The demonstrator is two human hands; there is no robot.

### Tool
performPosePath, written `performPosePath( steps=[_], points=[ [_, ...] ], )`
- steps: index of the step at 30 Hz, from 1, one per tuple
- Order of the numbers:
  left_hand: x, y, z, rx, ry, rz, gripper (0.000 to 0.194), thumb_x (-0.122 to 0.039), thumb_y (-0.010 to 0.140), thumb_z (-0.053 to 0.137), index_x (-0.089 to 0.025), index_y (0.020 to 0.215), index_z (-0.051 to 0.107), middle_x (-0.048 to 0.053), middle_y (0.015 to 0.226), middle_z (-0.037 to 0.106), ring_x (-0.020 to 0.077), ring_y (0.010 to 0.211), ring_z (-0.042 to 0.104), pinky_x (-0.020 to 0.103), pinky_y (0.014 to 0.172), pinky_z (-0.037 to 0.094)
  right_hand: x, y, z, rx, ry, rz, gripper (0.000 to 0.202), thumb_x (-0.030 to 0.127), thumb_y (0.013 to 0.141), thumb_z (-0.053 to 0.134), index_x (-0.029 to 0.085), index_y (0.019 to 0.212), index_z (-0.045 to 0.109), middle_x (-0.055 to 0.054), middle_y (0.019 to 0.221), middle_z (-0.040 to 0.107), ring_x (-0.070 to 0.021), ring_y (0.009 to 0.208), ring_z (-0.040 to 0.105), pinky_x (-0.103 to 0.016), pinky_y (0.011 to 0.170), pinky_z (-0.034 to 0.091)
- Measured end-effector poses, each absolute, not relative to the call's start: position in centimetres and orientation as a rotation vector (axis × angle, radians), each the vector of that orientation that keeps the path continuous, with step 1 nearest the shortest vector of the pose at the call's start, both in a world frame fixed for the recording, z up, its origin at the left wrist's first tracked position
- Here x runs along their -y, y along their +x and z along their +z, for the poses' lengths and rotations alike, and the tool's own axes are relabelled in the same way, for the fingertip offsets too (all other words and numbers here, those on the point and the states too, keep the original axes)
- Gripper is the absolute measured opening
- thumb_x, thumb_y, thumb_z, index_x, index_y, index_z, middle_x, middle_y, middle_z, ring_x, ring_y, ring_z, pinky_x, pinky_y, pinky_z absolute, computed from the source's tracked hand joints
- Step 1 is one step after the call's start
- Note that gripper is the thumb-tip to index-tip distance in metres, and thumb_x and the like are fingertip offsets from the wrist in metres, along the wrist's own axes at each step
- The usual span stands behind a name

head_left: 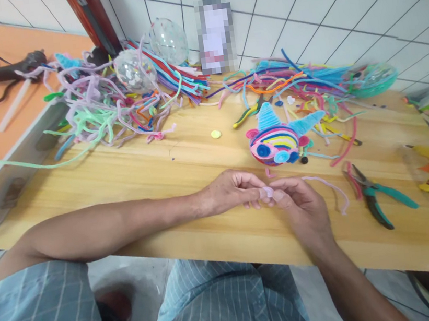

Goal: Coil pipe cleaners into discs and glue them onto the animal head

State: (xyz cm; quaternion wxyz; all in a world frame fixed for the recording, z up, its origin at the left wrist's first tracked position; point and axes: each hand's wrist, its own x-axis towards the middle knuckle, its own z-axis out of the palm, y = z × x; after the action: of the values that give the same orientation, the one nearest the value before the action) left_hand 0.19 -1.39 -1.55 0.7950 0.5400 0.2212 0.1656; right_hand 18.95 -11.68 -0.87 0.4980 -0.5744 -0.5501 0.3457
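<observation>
Near the table's (184, 169) front edge, the left hand (228, 190) and right hand (305, 206) pinch a small lilac piece (267, 191).
Thumbs and fingertips are clamped on it from both sides; a slack pinch could let it slip or unwind. A lilac strand (346, 201) beyond the right hand might catch on the pliers (369, 190) if swept sideways. A forward knock could tip the striped toy (275, 144).
</observation>
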Motion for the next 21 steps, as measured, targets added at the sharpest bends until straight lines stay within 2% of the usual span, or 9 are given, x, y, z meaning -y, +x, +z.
performPosePath(
  steps=[4,7,11,16,21],
  points=[
    [1.5,0.2,-1.6,-0.540,1.129,0.412,0.034,-0.043,0.086,0.083,-0.012,0.099,0.078,0.002,0.080,0.077,0.0089,0.069,0.067,0.021,0.066,0.050,11.9,18.7,-1.4,1.498,-1.410,0.521,0.018,0.024,0.095,0.074,0.028,0.112,0.075,-0.001,0.094,0.076,-0.0166,0.083,0.072,-0.033,0.078,0.060],
    [1.8,0.2,-1.6,-0.549,1.141,0.469,0.029,-0.039,0.085,0.084,-0.013,0.097,0.078,0.001,0.079,0.075,0.0088,0.070,0.065,0.022,0.069,0.050,11.9,18.7,-1.5,1.587,-1.435,0.352,0.018,0.021,0.095,0.074,0.029,0.111,0.075,-0.002,0.095,0.076,-0.0170,0.083,0.071,-0.033,0.076,0.060],
    [2.3,0.2,-1.5,-0.502,1.248,0.570,0.018,-0.030,0.089,0.078,-0.015,0.097,0.080,0.001,0.082,0.075,0.0101,0.075,0.065,0.024,0.076,0.052,11.9,18.7,-1.5,1.539,-1.420,0.405,0.016,0.019,0.095,0.073,0.028,0.108,0.074,-0.001,0.092,0.075,-0.0156,0.082,0.071,-0.031,0.075,0.060],
    [2.5,0.2,-1.6,-0.460,1.367,0.656,0.014,-0.026,0.091,0.076,-0.016,0.099,0.082,0.002,0.087,0.078,0.0124,0.081,0.068,0.025,0.080,0.053,12.1,18.7,-1.5,1.450,-1.391,0.520,0.016,0.018,0.095,0.073,0.028,0.107,0.075,-0.001,0.094,0.075,-0.0149,0.083,0.072,-0.030,0.076,0.060],
    [2.2,0.3,-2.2,-0.414,1.465,0.746,0.014,-0.030,0.087,0.083,-0.016,0.090,0.082,0.006,0.090,0.079,0.0141,0.084,0.071,0.026,0.081,0.054,12.0,18.8,-1.1,1.482,-1.346,0.581,0.016,0.018,0.095,0.071,0.029,0.106,0.076,-0.003,0.102,0.076,-0.0192,0.100,0.074,-0.033,0.083,0.061]
  ],
)
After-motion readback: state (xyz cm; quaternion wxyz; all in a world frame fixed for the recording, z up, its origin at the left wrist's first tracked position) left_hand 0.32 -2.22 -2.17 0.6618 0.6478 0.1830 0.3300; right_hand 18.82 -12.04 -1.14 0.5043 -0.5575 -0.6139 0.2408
